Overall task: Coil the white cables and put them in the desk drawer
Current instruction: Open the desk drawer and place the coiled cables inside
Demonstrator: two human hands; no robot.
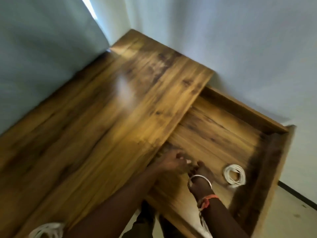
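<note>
The drawer (267, 169) is pulled out from the desk (103, 117). Both hands are down inside it, close together, right by the desk's edge. The left hand (171, 163) and the right hand (203, 171) are blurry, so I cannot tell if their fingers (180, 155) are open or closed. A silver bangle (199, 177) sits on the right wrist.

One white cable coil (234, 174) lies flat on the drawer floor with its hole facing up. It is a round ring, so it has no clear long side. It is near the fingers, on their right, and not touching them.

A second white cable bundle (46, 230) lies on the desk, far to the left of the fingers and back by the left arm. The picture's edge cuts it off.
</note>
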